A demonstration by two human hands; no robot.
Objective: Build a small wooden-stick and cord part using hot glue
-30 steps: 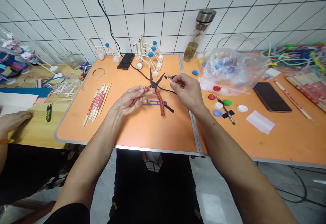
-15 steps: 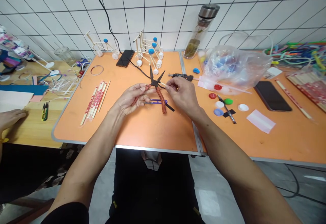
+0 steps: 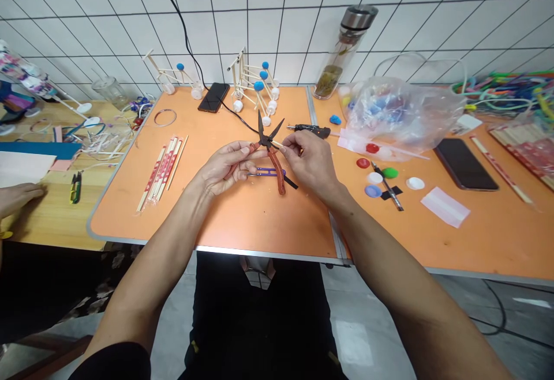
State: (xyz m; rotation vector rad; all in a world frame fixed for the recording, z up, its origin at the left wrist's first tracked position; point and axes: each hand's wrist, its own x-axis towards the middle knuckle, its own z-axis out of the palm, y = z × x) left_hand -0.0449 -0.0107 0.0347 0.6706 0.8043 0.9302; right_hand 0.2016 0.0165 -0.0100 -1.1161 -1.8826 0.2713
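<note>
My left hand [image 3: 225,166] grips one red handle of a pair of black-bladed shears [image 3: 269,145], whose blades stand apart over the orange table [image 3: 225,218]. My right hand [image 3: 308,162] pinches a short pale wooden stick [image 3: 278,144] and holds its tip between the blades. Small purple snips [image 3: 265,172] lie on the table just under both hands.
Wrapped chopsticks [image 3: 163,171] lie to the left. Stick-and-cap models [image 3: 253,89], a phone [image 3: 213,97] and a black cable sit behind. A glue gun [image 3: 312,131], bottle caps [image 3: 374,177], a plastic bag [image 3: 398,112], a second phone [image 3: 465,164] and a bottle [image 3: 344,51] are right. Another person's hand [image 3: 17,196] rests far left.
My right hand came left and down from beside the glue gun and brought the stick's tip into the shears' blades. The left hand stayed on the handle.
</note>
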